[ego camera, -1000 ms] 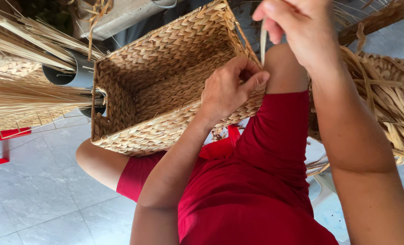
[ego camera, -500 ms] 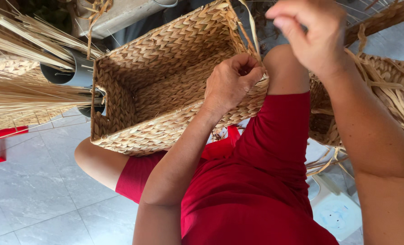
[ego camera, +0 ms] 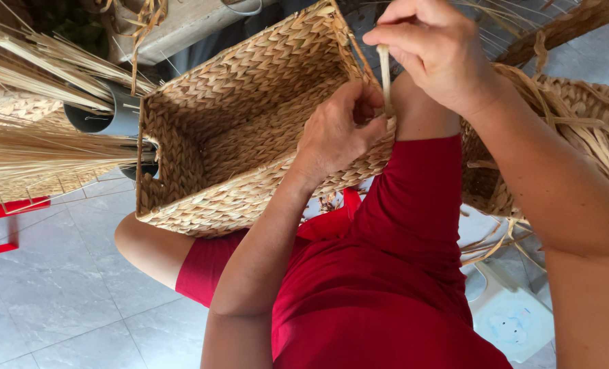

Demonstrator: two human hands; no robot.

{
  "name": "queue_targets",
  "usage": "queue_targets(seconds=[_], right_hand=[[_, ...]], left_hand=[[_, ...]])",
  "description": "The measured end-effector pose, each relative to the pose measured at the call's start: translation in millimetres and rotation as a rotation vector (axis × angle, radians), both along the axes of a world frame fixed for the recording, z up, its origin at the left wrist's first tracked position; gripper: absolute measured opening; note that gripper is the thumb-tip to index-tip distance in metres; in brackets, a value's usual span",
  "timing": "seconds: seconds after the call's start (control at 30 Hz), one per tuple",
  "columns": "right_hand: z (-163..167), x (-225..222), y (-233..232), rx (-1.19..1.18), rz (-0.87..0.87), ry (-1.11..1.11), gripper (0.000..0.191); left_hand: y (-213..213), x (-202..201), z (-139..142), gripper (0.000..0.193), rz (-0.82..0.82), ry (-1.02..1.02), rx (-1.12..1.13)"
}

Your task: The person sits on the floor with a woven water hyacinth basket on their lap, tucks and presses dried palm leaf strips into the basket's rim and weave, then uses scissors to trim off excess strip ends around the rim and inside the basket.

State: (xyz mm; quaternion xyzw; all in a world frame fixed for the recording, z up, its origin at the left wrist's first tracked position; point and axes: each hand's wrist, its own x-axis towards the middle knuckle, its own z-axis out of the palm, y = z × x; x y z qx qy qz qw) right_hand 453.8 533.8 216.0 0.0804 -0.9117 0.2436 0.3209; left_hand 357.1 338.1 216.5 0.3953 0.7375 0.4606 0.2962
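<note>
Head view looked down on a person seated in red clothing, with a rectangular woven basket (ego camera: 250,130) tipped on its side against the knees, its open mouth facing the camera. The left hand (ego camera: 338,130) lay on the basket's near rim at the corner, fingers curled shut against the weave, though whether they pinched the strand's lower end or only steadied the rim could not be told, since the knuckles hid the contact. The right hand (ego camera: 441,51) sat just above and to the right of it, thumb and forefinger clamped on a pale strand (ego camera: 385,75). That strand ran nearly upright, its long axis dropping from the right hand's pinch straight down to the rim beside the left hand, so the basket corner lay directly below the grip and the left hand was the nearer to the weave. Bundles of dry straw (ego camera: 38,143) stretched in from the left, beside a dark grey tube (ego camera: 113,116). Another woven piece (ego camera: 571,116) with loose ends stood behind the right forearm, over a pale tiled floor (ego camera: 58,287).
</note>
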Motion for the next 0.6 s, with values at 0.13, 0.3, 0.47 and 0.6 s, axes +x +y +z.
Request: queue_targets(seconds=[0.13,0.3,0.47,0.6], right_hand=[[2.5,0.9,5.0,-0.377,-0.006,-0.256,0.017],[13.6,1.4,3.3,-0.617,-0.057,-0.636,0.021],[13.9,2.2,-2.8,-0.299,-0.090,-0.653,0.020],[8.4,0.3,-0.5,-0.167,-0.042,-0.655,0.025]], left_hand=[[0.2,3.0,3.6,0.020,-0.032,0.139,-0.087],[-0.4,9.5,1.7,0.016,0.018,0.344,-0.062],[-0.7,27.7,-5.5,0.017,0.129,0.709,0.062],[-2.7,31.1,-11.8,0.026,0.165,0.611,0.090]])
